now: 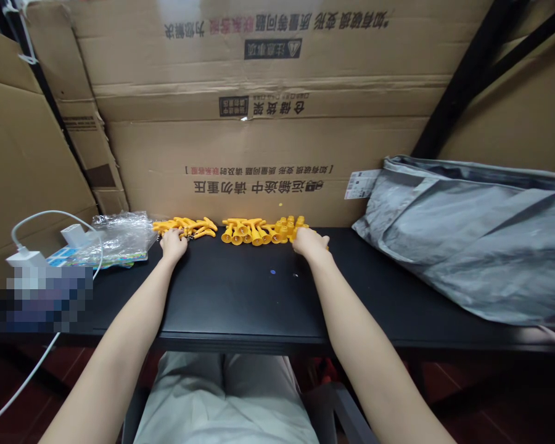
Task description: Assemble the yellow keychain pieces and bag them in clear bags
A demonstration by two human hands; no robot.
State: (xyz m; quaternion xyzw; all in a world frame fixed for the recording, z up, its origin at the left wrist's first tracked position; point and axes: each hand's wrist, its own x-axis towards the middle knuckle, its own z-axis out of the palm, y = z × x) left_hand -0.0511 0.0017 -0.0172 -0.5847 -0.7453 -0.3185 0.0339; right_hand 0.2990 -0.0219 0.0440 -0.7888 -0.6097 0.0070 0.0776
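Note:
At the back of the black table lie yellow plastic parts in a row against the cardboard. My left hand reaches into a pile of slim curved yellow pieces with short dark chains, its fingers curled down among them. What those fingers pinch is hidden. Between my hands stand several yellow horn-shaped pieces, flared ends facing me. My right hand is closed over the right end of the row, beside short yellow cup-like pieces. A bit of yellow shows at its edge, but the held thing is mostly covered.
On the left are clear plastic bags, a white charger with a cable, and a blurred-out object. A large grey bag fills the right side. Cardboard walls the back. A small blue disc lies mid-table.

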